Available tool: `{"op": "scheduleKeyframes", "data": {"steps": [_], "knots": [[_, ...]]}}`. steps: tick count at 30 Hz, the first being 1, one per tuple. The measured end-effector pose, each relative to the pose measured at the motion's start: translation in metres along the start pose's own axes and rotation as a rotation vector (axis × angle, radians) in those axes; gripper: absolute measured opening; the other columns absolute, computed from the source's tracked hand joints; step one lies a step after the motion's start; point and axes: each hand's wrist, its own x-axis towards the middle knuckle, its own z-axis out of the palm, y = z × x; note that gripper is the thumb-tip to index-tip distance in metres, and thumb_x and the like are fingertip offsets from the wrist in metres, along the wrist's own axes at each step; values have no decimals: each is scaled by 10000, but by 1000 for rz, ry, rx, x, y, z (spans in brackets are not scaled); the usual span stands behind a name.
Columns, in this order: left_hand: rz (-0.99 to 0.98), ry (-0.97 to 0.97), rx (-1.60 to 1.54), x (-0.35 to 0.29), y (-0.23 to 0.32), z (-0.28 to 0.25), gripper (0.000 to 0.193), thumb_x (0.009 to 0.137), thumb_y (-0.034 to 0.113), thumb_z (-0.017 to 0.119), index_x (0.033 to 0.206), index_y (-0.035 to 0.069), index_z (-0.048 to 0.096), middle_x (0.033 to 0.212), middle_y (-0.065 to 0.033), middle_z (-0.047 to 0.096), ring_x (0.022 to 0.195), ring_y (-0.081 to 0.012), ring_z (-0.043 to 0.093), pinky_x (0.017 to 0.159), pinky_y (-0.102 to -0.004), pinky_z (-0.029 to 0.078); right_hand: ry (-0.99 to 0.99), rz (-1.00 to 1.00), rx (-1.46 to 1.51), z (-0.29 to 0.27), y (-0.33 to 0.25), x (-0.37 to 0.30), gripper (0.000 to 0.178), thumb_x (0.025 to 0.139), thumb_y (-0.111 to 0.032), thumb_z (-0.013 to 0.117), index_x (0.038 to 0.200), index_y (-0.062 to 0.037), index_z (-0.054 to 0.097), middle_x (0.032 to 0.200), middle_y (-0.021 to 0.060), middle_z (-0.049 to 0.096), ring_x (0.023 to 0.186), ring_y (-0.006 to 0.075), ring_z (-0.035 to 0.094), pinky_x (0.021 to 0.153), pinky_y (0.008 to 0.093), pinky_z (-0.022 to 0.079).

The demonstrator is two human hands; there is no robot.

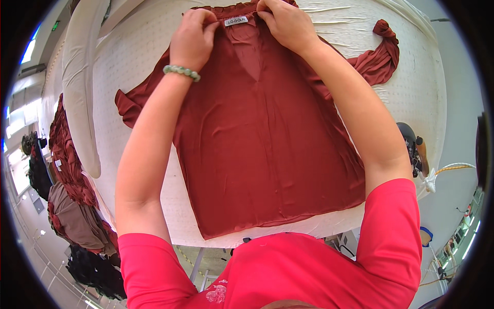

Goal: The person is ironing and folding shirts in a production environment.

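A dark red satin blouse (247,154) lies spread on a white cloth-covered table (118,67), collar at the far side and hem toward me. My left hand (194,36), below a green bead bracelet (181,72), pinches the left side of its ruffled collar. On the other side of the neckline, my right hand (289,23) pinches the collar too. Between them a white label (236,21) shows inside the neck. One sleeve (378,59) lies bunched at the far right; the other (128,103) reaches out at the left.
A dark iron with a wooden handle (422,154) stands at the table's right edge, beside a cord (453,167). A long padded white board (81,92) runs along the left. Beyond it are piled dark red garments (67,154) and a brown cloth (77,219).
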Motion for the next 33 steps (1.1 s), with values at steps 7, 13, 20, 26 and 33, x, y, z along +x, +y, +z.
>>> {"op": "scheduleKeyframes", "data": {"steps": [7,13,20,26,33], "knots": [[455,-148,173,-18,31,4,260,892,68,636,1141,134,668,1108,-71,665,939,-282,664,812,-403,550,110,-91,-30,2,-25,-40,198,932,-194,622,1080,-62,628,1026,166,697,987,382,660,859,458,529],[486,-409,301,-21,35,5,501,882,48,570,1366,174,600,1321,-137,584,1294,-306,511,1068,-391,433,-357,-132,-97,-26,-142,-231,342,790,-156,707,1118,-87,639,1178,112,605,1062,300,599,873,434,489],[429,-331,426,-45,54,7,506,898,28,529,1376,168,617,1378,-154,560,1312,-280,517,1073,-369,457,-641,-125,243,-73,-225,-399,251,775,-169,717,1007,-87,668,1066,64,615,925,238,624,785,382,503],[377,-125,114,-181,152,-11,242,861,22,595,1087,89,652,1065,-144,652,961,-342,640,807,-429,540,-455,18,247,-85,-250,-432,185,846,-167,693,1002,-67,689,981,80,663,886,268,657,756,388,530],[190,-210,-84,-403,251,-43,326,840,122,717,1161,75,680,1078,-140,646,998,-339,627,848,-407,519,-292,378,102,-114,-280,-499,157,906,-158,672,1029,-65,701,892,124,671,815,310,671,713,409,544]]}}
